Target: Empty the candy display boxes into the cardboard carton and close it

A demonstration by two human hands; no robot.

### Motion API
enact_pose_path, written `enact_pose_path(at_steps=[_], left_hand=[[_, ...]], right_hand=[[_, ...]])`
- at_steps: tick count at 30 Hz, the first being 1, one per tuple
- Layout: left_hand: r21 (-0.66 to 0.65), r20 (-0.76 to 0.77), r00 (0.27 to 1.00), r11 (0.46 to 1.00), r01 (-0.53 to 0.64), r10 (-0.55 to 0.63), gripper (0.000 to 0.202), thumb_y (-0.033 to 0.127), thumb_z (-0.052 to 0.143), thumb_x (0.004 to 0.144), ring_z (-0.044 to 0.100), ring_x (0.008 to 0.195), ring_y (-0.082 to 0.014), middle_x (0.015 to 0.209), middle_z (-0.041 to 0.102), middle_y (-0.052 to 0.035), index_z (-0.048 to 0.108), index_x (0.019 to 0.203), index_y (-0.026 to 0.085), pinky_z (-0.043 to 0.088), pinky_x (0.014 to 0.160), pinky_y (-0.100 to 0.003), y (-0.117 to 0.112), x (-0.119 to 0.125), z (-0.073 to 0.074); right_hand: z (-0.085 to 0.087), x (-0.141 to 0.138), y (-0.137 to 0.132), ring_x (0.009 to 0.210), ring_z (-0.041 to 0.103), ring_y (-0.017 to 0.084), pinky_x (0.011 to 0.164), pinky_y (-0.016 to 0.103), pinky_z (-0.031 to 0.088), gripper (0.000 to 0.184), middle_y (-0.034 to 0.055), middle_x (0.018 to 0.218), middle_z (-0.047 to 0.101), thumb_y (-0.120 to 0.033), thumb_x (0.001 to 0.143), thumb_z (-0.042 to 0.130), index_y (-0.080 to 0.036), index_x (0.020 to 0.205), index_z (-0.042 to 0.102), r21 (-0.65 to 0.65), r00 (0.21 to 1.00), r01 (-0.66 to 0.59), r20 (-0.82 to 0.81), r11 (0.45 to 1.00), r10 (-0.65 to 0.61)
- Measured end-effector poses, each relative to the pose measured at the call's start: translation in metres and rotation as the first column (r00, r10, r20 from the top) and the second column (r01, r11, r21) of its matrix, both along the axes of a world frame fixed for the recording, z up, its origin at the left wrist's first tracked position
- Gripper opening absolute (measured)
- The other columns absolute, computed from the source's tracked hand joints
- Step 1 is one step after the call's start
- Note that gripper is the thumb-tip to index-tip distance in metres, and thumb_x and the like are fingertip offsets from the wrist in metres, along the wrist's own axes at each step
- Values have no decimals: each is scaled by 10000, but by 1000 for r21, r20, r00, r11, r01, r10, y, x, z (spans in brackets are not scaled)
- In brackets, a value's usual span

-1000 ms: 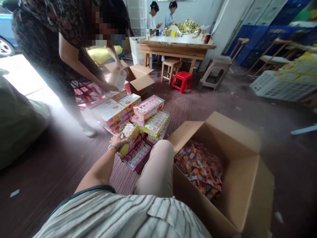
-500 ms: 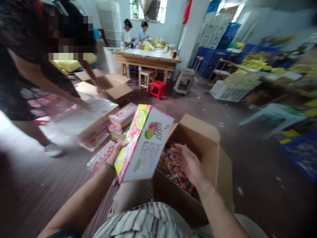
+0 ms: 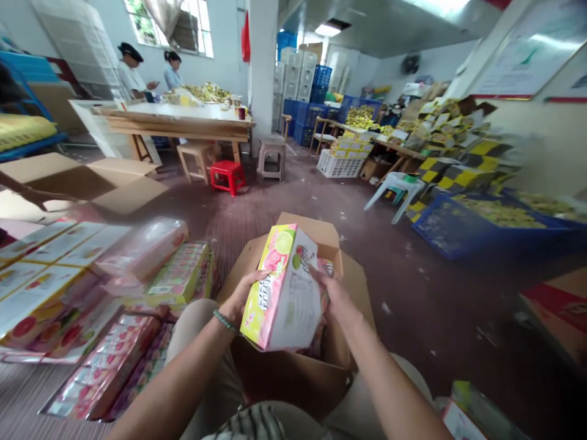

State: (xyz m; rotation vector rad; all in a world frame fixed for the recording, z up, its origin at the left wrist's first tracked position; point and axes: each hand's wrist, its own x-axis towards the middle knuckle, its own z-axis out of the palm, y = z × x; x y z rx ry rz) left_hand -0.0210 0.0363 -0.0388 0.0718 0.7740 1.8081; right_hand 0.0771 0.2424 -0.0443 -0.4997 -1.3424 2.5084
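Note:
Tilted above an open cardboard carton (image 3: 355,284) is a pink, yellow and white printed box (image 3: 296,305) with fruit pictures. My left hand (image 3: 243,296) grips its left side. On the opposite side, my right hand (image 3: 332,293) grips it too, thumb on the white face. The printed box covers much of the carton, which stands between my knees; small wrapped pieces show inside it, partly hidden. To the left of my left hand lie clear-wrapped packs (image 3: 107,360) and a yellow-green pack (image 3: 178,275).
Printed boxes (image 3: 50,244) are stacked at left, beside another open carton (image 3: 98,183) with a person's hand at its edge. Two people sit by a far table (image 3: 178,113). A red stool (image 3: 228,177) and blue crates (image 3: 481,226) stand on the floor.
My right hand has come from over the carton's contents onto the printed box, so both hands hold it. The view has swung right, and the standing person is mostly out of sight.

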Motion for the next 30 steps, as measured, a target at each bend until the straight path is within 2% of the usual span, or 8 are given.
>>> enact_pose_path(at_steps=[3,6,10,14,18,22,26,30], left_hand=[[-116,-138,986,987,-109,92,547,189,771,799,775,732,-240,892,815,-138,644,1318,73,606,761,-330,12,-10,3],[-117,-172,974,979,-168,146,614,391,779,855,787,857,-281,1052,805,-179,614,1368,96,615,820,-379,26,-17,0],[-9,6,1000,999,30,-30,844,785,549,890,746,1077,-374,1171,773,-208,627,1379,102,597,929,-485,46,-20,-6],[49,66,995,996,69,-72,591,564,535,1002,764,1024,-336,1110,793,-164,635,1396,136,591,948,-468,63,-32,-14],[-81,169,979,992,-99,112,640,551,440,1034,782,952,-332,1120,786,-201,559,1477,105,592,945,-493,66,-57,-31],[-225,177,912,917,-328,370,657,540,487,1019,786,960,-328,1137,784,-205,517,1507,101,584,983,-484,66,-63,-55],[-216,201,868,885,-414,455,705,591,539,984,774,1023,-344,1180,773,-208,529,1504,114,569,1025,-506,70,-53,-68],[-199,170,820,834,-515,547,720,655,500,980,749,1106,-337,1234,756,-206,566,1476,138,567,1033,-513,77,-48,-68]], right_hand=[[-29,-9,23,883,752,312,807,412,600,571,81,937,801,-399,474,1008,-178,924,735,172,982,180,34,969,-188],[-47,-13,31,890,751,299,776,389,601,587,77,959,801,-493,540,979,-191,976,727,198,961,262,37,944,-275],[-40,-20,21,832,746,303,670,375,595,557,70,916,795,-650,675,861,-215,990,716,179,985,146,68,973,-160],[-26,-31,20,846,733,298,651,353,585,525,72,903,787,-686,694,801,-228,931,703,278,987,92,105,956,-125],[-29,-34,48,807,713,290,639,344,570,571,85,828,765,-659,554,846,-207,860,680,385,909,271,200,882,-366],[-43,-27,75,823,703,297,630,351,563,628,114,856,761,-646,514,865,-181,894,684,486,772,417,257,768,-581],[-62,-12,72,1010,700,353,829,435,594,879,191,1079,746,-815,556,766,-132,1103,676,590,702,411,281,695,-654],[-79,13,32,1513,372,377,1182,507,423,1251,193,1637,385,-855,610,749,-186,1586,340,608,911,256,107,752,-397]])
